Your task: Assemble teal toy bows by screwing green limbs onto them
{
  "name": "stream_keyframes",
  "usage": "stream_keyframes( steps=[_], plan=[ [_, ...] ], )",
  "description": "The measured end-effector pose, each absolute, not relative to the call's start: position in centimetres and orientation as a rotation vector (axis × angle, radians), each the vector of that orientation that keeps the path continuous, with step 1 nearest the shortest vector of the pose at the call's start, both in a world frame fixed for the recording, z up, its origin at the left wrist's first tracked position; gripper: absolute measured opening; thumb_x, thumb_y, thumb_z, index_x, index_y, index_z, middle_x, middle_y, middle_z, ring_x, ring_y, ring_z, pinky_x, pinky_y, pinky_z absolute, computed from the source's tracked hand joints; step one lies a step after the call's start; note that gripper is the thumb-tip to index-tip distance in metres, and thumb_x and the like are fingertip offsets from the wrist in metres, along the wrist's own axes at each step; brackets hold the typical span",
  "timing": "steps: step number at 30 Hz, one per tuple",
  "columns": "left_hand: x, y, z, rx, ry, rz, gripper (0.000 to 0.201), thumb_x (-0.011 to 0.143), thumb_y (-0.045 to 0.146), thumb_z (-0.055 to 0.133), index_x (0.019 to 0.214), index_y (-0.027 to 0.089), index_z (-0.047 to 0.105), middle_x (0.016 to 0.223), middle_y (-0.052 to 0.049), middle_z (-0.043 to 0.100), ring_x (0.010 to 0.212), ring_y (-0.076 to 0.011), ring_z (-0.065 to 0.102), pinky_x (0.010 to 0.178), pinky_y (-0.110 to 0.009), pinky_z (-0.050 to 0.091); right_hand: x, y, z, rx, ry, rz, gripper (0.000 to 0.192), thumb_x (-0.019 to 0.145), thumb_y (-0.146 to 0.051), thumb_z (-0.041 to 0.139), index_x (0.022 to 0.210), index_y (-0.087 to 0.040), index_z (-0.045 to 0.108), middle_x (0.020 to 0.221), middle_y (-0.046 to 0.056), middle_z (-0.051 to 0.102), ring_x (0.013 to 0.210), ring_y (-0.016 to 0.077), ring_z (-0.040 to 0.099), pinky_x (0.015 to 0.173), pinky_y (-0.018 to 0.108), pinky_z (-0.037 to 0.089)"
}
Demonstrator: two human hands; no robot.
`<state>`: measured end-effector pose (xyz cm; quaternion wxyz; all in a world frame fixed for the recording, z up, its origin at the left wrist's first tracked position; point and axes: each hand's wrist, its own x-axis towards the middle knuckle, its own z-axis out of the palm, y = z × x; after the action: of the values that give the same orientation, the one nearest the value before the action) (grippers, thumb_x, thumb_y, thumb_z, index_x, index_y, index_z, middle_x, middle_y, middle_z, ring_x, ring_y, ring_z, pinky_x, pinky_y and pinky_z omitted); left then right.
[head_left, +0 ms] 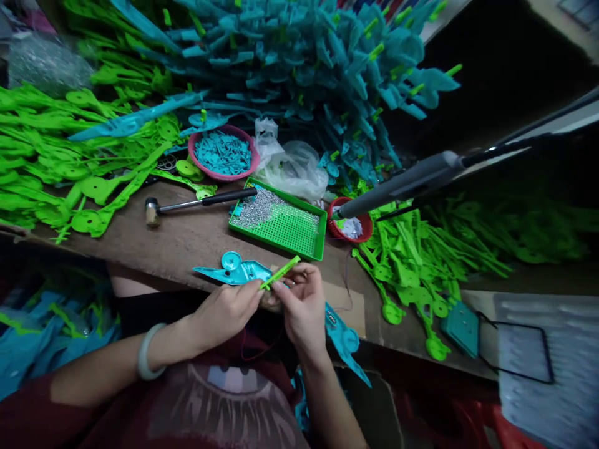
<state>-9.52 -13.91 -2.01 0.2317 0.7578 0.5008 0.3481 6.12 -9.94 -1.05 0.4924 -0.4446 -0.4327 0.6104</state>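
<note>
Slender green strip [283,272], slanting upward on the near side of the green tray [323,244], which serves as landmark. The left hand [234,307] pinches the strip near its lower end; the right hand [304,307] is curled beside that end, thumb close to it, but whether it grips anything cannot be told. Beneath, also nearer than the tray, 2 blue portions show: a left portion [248,270] and a right portion [349,342]; the hands hide whether they form 1 piece. Left of the tray lies a hammer [201,204], its handle reaching over the rim; beyond is a pink bowl [254,163] of blue parts. Right of the tray stands a red basket [333,232].

Likely hazards: the strip, pinched near 1 end, could twist or slip from the fingers; the right blue portion, overhanging the bench edge, could slide off if nudged; a knocked hammer handle could scatter the tray's silvery pieces [255,211].
</note>
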Motion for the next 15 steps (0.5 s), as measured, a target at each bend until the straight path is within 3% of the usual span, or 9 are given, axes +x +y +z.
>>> stream_keyframes(
  steps=[5, 10, 12, 15],
  plan=[
    [-9.5, -12.9, -1.0, 1.431, 1.196, 0.992, 0.036, 0.103, 0.037, 0.032, 0.076, 0.019, 0.049, 0.053, 0.004, 0.055, 0.037, -0.0081, 0.049, 0.042, -0.020, 0.040, 5.4, -7.3, 0.2, -0.989, -1.016, 1.794, 0.037, 0.065, -0.030, 0.082, 0.093, -0.021, 0.060, 0.078, -0.002, 0.062, 0.061, 0.0088, 0.057, 0.049, 0.019, 0.050],
    [-9.2, -12.2, -0.5, 1.183, 1.187, 1.018, 0.038, 0.100, 0.046, 0.035, 0.075, 0.020, 0.046, 0.053, 0.006, 0.055, 0.032, -0.0064, 0.045, 0.036, -0.019, 0.035, 4.0, -6.0, 0.9, -1.054, -1.092, 1.713, 0.030, 0.067, -0.038, 0.080, 0.081, -0.018, 0.062, 0.068, -0.004, 0.059, 0.052, 0.0069, 0.050, 0.045, 0.019, 0.043],
    [-9.7, -12.0, -0.6, 1.251, 1.194, 0.989, 0.037, 0.099, 0.046, 0.036, 0.077, 0.019, 0.048, 0.061, 0.003, 0.060, 0.043, -0.0088, 0.054, 0.046, -0.021, 0.044, 3.2, -5.6, 0.8, -1.084, -1.170, 1.604, 0.030, 0.067, -0.039, 0.080, 0.078, -0.017, 0.062, 0.064, -0.005, 0.057, 0.050, 0.0062, 0.048, 0.046, 0.020, 0.042],
    [-11.9, -11.7, -0.4, 1.430, 1.197, 0.856, 0.030, 0.094, 0.045, 0.048, 0.086, 0.018, 0.058, 0.084, -0.003, 0.069, 0.077, -0.0169, 0.066, 0.073, -0.028, 0.053, 2.1, -4.5, 0.5, -1.058, -1.316, 1.636, 0.034, 0.067, -0.044, 0.079, 0.077, -0.017, 0.061, 0.062, -0.004, 0.058, 0.050, 0.0077, 0.050, 0.049, 0.022, 0.044]
  ],
)
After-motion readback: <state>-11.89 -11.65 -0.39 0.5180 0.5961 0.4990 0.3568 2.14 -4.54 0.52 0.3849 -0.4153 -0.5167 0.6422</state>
